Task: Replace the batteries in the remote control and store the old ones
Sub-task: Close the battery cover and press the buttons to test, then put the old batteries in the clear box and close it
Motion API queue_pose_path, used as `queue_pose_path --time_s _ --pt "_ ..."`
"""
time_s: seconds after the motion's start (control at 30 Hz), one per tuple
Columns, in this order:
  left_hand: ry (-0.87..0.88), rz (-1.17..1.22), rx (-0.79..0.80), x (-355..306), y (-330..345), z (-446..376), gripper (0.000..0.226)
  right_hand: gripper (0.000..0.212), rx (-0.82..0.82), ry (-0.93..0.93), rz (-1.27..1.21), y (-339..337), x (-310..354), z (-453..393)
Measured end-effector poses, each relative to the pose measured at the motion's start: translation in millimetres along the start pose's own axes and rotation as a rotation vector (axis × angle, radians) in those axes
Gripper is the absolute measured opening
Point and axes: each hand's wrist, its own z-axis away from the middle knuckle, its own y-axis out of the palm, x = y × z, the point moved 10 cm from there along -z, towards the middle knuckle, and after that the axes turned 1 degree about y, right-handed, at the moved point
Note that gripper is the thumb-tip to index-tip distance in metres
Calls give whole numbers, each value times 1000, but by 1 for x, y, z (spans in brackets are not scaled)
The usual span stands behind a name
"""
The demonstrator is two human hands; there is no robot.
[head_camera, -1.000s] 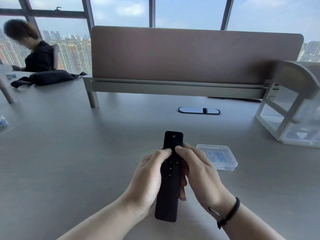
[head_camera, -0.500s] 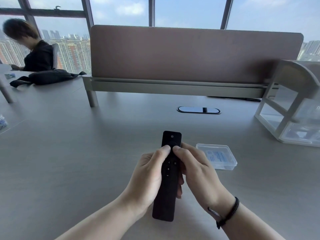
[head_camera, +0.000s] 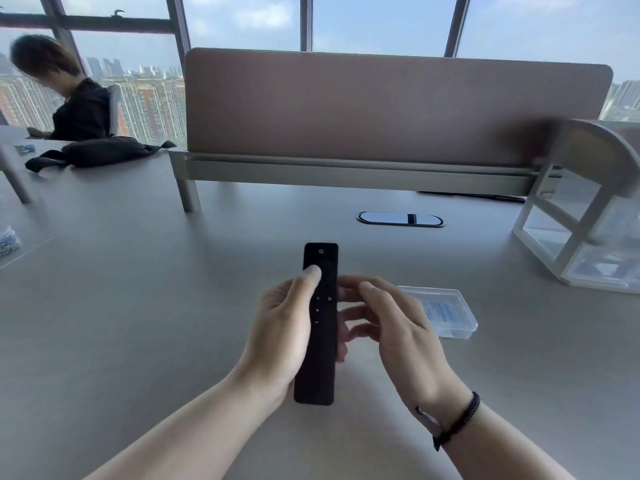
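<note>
Remote (head_camera: 320,327): one, black, buttons up, held above the table (head_camera: 138,323).
Left hand (head_camera: 280,334): wrapped around the remote, thumb on its upper buttons.
Right hand (head_camera: 391,327): just beside the remote, fingers loosely spread, seemingly not gripping.
Clear box (head_camera: 446,315): one, lid closed, right of the hands.

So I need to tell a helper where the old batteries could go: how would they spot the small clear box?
On the grey desk, look just right of the right hand. The small clear box lies flat there, lid shut, with a blue-printed label inside. It is far lower than the big clear drawer unit at the desk's right edge.
</note>
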Motion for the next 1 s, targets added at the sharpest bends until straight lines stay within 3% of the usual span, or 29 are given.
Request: queue_pose_path --time_s 0.1,0.23,0.37,0.53,0.67,0.83,0.93,1.0 --pt "9 63 -186 0 -33 -18 37 35 -208 -13 52 -27 -6 -6" --pt "4 -228 -307 1 -71 -41 14 33 -327 -17 155 -42 -10 -9" --pt "-6 -698 -335 6 -89 -51 50 31 -323 -33 302 -39 -7 -7" --pt "9 -1075 -258 9 -84 -55 73 24 -314 -27 418 -36 -6 -7" --pt "-8 -1255 -207 14 -83 -56 71 21 -296 -20 459 -34 -8 -7" --pt "299 -1430 -275 -21 -51 -37 55 21 -293 -73 492 -35 -6 -9" --pt "464 -1455 -123 -18 -6 -15 61 25 -350 -125 552 -41 0 -9" --pt "448 -1513 32 1 18 -6 66 23 -420 -186 674 -47 7 -7"
